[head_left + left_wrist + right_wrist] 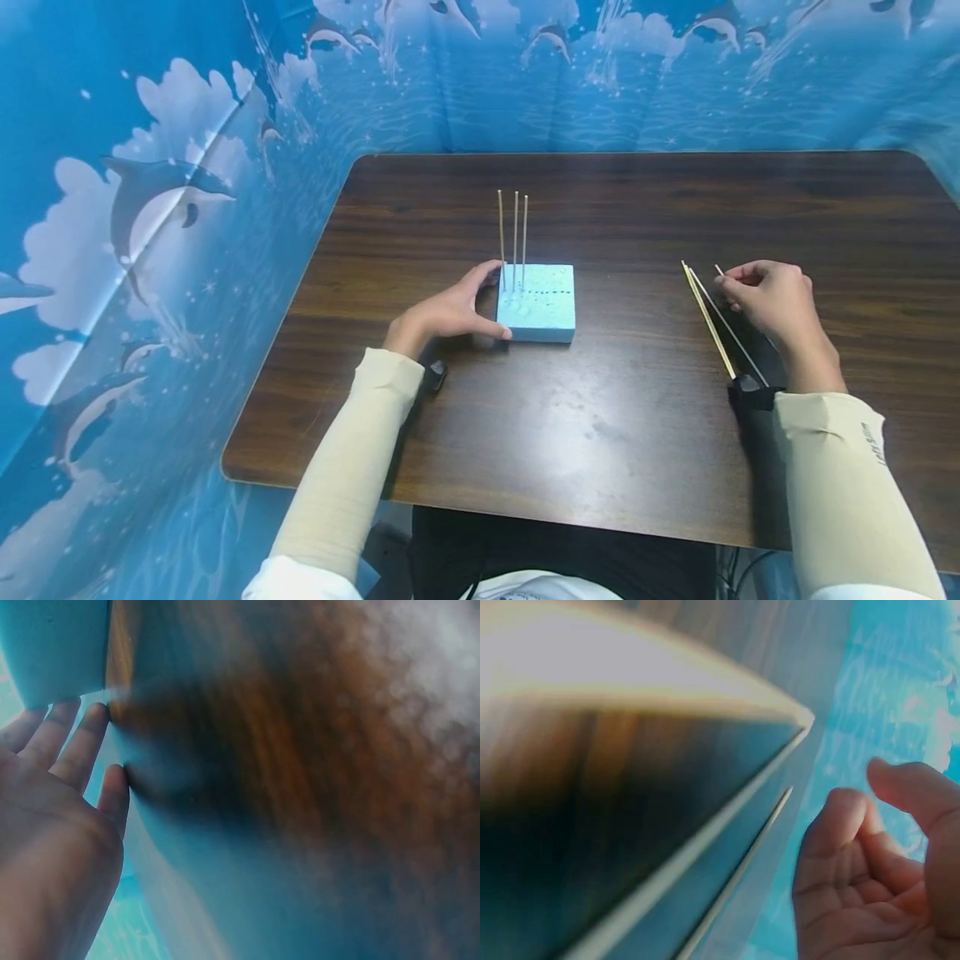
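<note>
A light-blue foam block point(536, 297) with small holes lies on the table, three thin wooden sticks point(515, 225) standing upright near its left edge. My left hand point(457, 307) holds the block's left end, thumb at the front corner and fingers at the back; the left wrist view shows fingertips against its side point(56, 649). Over at the right, my right hand point(776, 296) hovers by several loose sticks point(708, 321). In the right wrist view, thumb and index finger stand apart with nothing between them, beside a thin stick point(739, 870). The sticks' near ends are hidden.
A dark wood-grain table point(622, 225) spans the area, its front edge close to my body. Behind and to the left hangs a blue curtain point(480, 92) printed with dolphins. Black wrist devices point(752, 392) sit under both forearms.
</note>
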{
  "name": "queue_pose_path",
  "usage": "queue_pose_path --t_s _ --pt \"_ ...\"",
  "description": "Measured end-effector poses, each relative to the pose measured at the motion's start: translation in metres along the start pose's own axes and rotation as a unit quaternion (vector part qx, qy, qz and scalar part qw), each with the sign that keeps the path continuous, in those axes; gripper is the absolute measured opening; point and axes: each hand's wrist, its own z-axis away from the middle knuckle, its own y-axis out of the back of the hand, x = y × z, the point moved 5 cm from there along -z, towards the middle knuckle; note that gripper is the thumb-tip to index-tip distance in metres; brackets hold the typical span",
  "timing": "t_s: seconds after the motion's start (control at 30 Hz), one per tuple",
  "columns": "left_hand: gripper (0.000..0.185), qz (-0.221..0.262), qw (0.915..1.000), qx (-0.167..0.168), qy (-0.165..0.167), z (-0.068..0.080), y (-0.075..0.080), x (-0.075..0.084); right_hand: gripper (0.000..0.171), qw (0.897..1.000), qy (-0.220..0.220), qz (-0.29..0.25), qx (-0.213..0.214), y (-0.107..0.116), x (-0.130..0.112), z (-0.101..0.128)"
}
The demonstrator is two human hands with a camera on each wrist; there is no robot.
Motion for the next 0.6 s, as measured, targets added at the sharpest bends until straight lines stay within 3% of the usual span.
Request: queue_pose_path --t_s 0.37,0.6 --pt "0.114 0.01 0.9999 -0.004 -0.01 -0.001 0.001 -0.002 0.048 0.994 -0.03 0.08 -0.075 0.013 0.036 0.007" --pt "0.115 0.014 0.9999 -0.007 -0.005 -0.003 0.001 -0.003 0.05 0.994 -0.021 0.077 -0.073 0.013 0.042 0.011"
